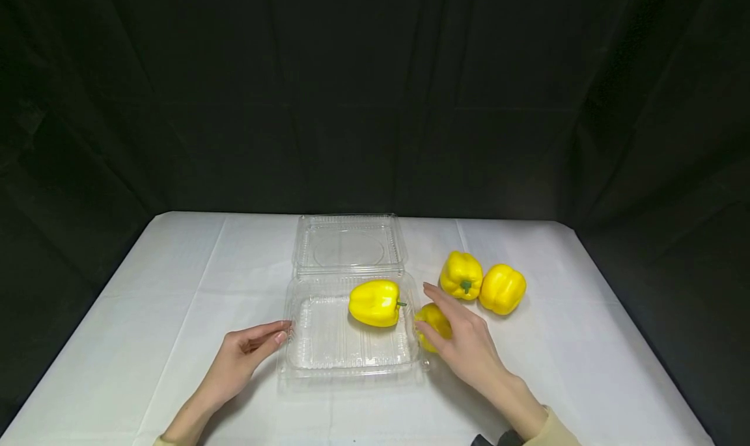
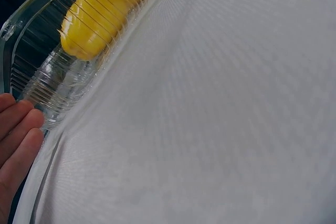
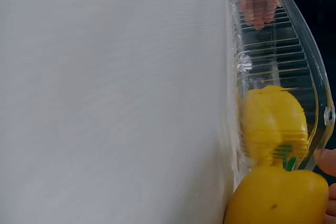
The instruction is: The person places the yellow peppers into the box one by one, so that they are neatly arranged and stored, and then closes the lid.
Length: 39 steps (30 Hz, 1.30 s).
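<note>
A clear plastic clamshell container (image 1: 310, 351) lies with its lid (image 1: 348, 247) folded back. One yellow bell pepper (image 1: 375, 303) lies on its side in the base, its green stem pointing right. My left hand (image 1: 237, 361) pinches the container's left rim; its fingers lie along the outer wall in the left wrist view. By the right wall, my right hand (image 1: 469, 342) hovers with spread fingers above a second bell pepper (image 3: 275, 198). That pepper is partly hidden by the hand, and I see no firm grip on it.
Two more yellow bell peppers, one upper (image 1: 459, 273) and one further right (image 1: 502, 290), sit side by side beyond my right hand. A white cloth covers the table (image 1: 586, 368). Black curtains (image 1: 363, 107) hang behind it and at both sides.
</note>
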{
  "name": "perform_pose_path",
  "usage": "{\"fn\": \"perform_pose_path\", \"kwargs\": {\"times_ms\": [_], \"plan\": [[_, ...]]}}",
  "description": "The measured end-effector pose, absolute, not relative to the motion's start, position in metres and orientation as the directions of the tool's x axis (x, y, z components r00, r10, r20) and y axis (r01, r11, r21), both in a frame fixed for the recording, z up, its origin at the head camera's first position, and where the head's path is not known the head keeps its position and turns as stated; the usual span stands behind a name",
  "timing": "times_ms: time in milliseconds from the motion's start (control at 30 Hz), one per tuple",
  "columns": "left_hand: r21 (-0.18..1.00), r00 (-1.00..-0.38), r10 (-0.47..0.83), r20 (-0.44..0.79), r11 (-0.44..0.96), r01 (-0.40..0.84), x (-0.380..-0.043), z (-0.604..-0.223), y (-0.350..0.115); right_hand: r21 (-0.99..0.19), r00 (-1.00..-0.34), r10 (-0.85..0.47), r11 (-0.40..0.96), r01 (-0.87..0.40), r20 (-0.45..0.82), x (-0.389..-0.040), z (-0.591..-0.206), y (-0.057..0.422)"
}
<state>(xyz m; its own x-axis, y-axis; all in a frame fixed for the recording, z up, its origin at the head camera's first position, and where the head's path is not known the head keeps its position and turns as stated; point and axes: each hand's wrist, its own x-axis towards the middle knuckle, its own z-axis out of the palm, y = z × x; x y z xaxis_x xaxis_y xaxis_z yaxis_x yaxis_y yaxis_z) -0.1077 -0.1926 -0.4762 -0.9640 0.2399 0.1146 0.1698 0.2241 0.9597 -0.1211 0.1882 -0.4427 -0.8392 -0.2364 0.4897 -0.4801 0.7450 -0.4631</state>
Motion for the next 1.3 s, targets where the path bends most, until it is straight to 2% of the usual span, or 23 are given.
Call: {"fn": "perform_pose_path", "kwargs": {"times_ms": [400, 733, 1033, 1300], "plan": [[0.951, -0.964, 0.237, 0.125, 0.250, 0.185, -0.109, -0.476, -0.191, -0.453, -0.850, -0.193, 0.777, -0.437, 0.489, -0.114, -0.445, 0.208], [0.950, -0.965, 0.226, 0.131, 0.250, 0.188, -0.110, -0.475, -0.191, -0.409, -0.804, -0.228, 0.766, -0.497, 0.550, -0.111, -0.443, 0.222], [0.953, -0.966, 0.229, 0.117, 0.246, 0.174, -0.108, -0.475, -0.192, -0.390, -0.815, -0.210, 0.795, -0.464, 0.540, -0.105, -0.443, 0.232], [0.951, -0.965, 0.232, 0.124, 0.251, 0.182, -0.107, -0.475, -0.192, -0.432, -0.846, -0.163, 0.802, -0.413, 0.508, -0.099, -0.446, 0.242]]}}
